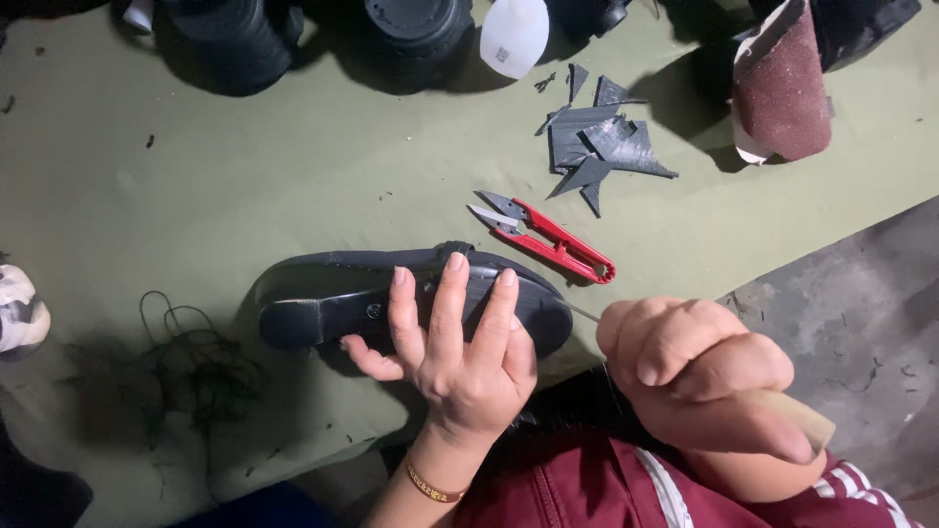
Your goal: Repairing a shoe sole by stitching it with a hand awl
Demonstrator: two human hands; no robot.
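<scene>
Shoe: black shoe (323, 298) lying sole-up on the green worktop (245, 186), heel to the left, right at the near edge.
Left hand: left hand (460, 357) spread flat on the sole, fingers (452, 293) splayed, pressing it down rather than wrapping it; gold bracelet (430, 484) on the wrist.
Right hand: right hand (699, 376) balled into a tight fist around a pale wooden handle (797, 416), grip fully closed; a thin metal point (584, 313) sticks out toward the shoe's toe, pretty much touching it.
In the way: honestly nothing between the point and the shoe.
Nearby: red thread snips (548, 240) just behind the shoe, blades open; pile of dark cut scraps (597, 142) further back; tangle of dark thread (186, 367) left of the heel.
Back edge: white plastic bottle (514, 34) with a small square label, dark round containers (235, 34) beside it, and a reddish-brown gritty roll (782, 88) at the right.
Bottom: maroon clothing with white stripes (606, 489).
</scene>
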